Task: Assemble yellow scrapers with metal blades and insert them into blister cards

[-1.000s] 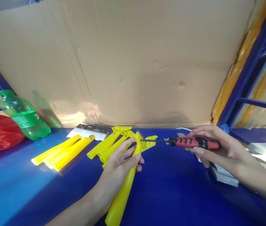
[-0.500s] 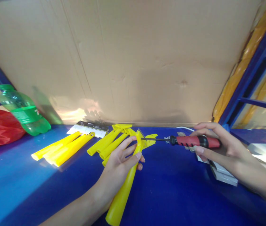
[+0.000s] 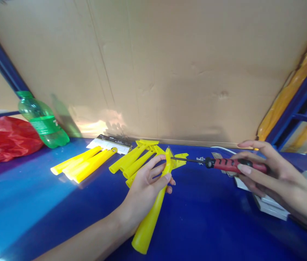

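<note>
Left grip (image 3: 146,185) clasped a yellow tubular handle (image 3: 149,226), flared toward its lower end; right grip (image 3: 275,175) held a red-and-black screwdriver (image 3: 226,165), dark shaft (image 3: 188,159) at handle's head.

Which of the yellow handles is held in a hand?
The yellow handle in the left hand, with the screwdriver at its head; the other handles lie unheld farther back.

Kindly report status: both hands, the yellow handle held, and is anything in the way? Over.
Left hand holding yellow handle. Right hand gripping screwdriver, tip at handle's upper end; contact unclear. Nothing seen blocking the screwdriver.
</note>
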### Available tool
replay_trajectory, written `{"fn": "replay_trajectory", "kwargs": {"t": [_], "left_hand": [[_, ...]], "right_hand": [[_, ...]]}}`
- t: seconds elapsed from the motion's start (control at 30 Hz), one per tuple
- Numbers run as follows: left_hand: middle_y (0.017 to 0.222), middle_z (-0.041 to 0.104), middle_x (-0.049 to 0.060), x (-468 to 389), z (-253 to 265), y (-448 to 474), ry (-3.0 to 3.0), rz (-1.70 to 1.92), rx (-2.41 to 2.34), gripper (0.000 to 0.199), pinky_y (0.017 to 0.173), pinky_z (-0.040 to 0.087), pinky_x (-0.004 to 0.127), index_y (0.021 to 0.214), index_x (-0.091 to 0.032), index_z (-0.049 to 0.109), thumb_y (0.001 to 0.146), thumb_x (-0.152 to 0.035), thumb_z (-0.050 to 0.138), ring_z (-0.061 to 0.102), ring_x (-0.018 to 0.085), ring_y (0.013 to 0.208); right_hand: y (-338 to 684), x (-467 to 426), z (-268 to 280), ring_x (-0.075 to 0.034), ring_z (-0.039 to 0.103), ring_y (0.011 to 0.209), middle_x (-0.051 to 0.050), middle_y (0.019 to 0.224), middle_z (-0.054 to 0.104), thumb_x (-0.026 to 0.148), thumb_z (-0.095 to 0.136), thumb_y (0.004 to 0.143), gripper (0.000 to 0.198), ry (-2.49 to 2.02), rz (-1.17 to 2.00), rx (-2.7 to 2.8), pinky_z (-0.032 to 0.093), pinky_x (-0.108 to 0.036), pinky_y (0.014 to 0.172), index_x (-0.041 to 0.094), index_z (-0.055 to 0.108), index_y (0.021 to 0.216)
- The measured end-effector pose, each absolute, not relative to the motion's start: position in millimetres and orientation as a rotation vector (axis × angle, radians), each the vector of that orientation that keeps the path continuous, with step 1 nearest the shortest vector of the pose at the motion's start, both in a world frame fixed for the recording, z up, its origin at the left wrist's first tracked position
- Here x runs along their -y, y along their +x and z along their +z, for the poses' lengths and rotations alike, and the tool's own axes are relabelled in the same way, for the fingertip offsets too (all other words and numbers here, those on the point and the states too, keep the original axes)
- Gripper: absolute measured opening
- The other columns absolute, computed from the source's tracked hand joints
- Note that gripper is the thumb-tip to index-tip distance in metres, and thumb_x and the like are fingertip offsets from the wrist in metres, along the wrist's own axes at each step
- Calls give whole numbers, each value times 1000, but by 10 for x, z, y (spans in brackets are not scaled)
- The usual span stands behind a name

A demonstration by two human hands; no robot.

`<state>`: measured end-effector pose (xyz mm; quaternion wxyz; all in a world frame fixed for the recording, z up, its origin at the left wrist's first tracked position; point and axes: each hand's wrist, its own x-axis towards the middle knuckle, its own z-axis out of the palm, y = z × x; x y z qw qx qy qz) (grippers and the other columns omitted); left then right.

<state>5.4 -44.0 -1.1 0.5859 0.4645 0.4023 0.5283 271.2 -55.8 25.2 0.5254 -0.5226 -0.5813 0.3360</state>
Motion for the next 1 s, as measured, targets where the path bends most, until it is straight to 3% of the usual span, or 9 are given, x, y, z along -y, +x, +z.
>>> {"fn": "replay_trajectory", "kwargs": {"t": [0.1, 0.17, 0.37, 0.57, 0.67, 0.77, 0.83, 0.93, 1.0], "left_hand": [[81, 70, 3, 445, 0, 49, 1109, 1236, -926, 70, 62, 46, 29, 133, -11, 51, 73, -29, 83, 61, 15, 67], [80, 70, 3, 449, 14, 39, 1128, 1234, -917, 70, 62, 45, 29, 134, -11, 51, 75, -32, 82, 59, 14, 64], [77, 69, 2, 426, 23, 7, 1131, 1225, -931, 84, 62, 43, 29, 143, -9, 44, 74, -35, 83, 57, 14, 62], [79, 68, 1, 436, -9, 32, 1201, 1164, -965, 94, 65, 44, 31, 148, -6, 39, 74, -44, 83, 55, 13, 62], [78, 68, 1, 445, -19, 43, 1177, 1167, -995, 101, 65, 44, 31, 151, -6, 38, 71, -46, 85, 55, 14, 63], [78, 68, 2, 431, -20, 45, 1146, 1184, -1041, 106, 64, 44, 31, 150, -6, 40, 65, -47, 88, 56, 15, 65], [76, 68, 1, 420, -16, 44, 1140, 1184, -1057, 108, 64, 44, 32, 149, -5, 42, 62, -49, 90, 56, 15, 63], [77, 69, 1, 416, -15, 42, 1147, 1179, -1060, 107, 64, 44, 32, 149, -6, 44, 62, -50, 90, 56, 14, 61], [79, 69, 1, 419, -26, 35, 1161, 1172, -1054, 102, 65, 44, 32, 148, -8, 45, 65, -49, 89, 56, 14, 62]], "right_hand": [[2687, 534, 208, -12, 39, 33, 9, 45, 50, 67, 65, 86, 42, -1342, 736, 1429, 29, -20, 35, 33, 56, 110], [2665, 521, 177, -12, 36, 29, 6, 48, 54, 72, 53, 90, 47, -1393, 759, 1419, 24, -21, 33, 30, 58, 109], [2681, 527, 171, -17, 59, 52, 0, 81, 70, 54, 77, 82, 51, -1215, 811, 1455, 46, -28, 42, 31, 55, 122], [2810, 437, 124, -11, 41, 28, 8, 49, 56, 69, 55, 93, 45, -1275, 764, 1527, 31, -20, 30, 28, 53, 110], [2853, 411, 114, -11, 46, 31, 4, 56, 62, 72, 47, 95, 52, -1271, 805, 1556, 34, -20, 30, 25, 56, 115], [2876, 424, 157, -14, 63, 49, -2, 85, 72, 60, 69, 89, 49, -1156, 831, 1607, 52, -25, 43, 26, 55, 121], [2881, 430, 179, -13, 63, 53, -4, 93, 73, 51, 80, 83, 50, -1118, 806, 1607, 53, -25, 45, 26, 55, 119], [2874, 408, 159, -11, 53, 39, 7, 56, 59, 55, 72, 89, 43, -1130, 770, 1591, 43, -20, 36, 25, 53, 113], [2866, 389, 130, -9, 41, 30, 11, 47, 51, 63, 62, 93, 42, -1180, 754, 1569, 33, -18, 31, 25, 53, 110]]}}
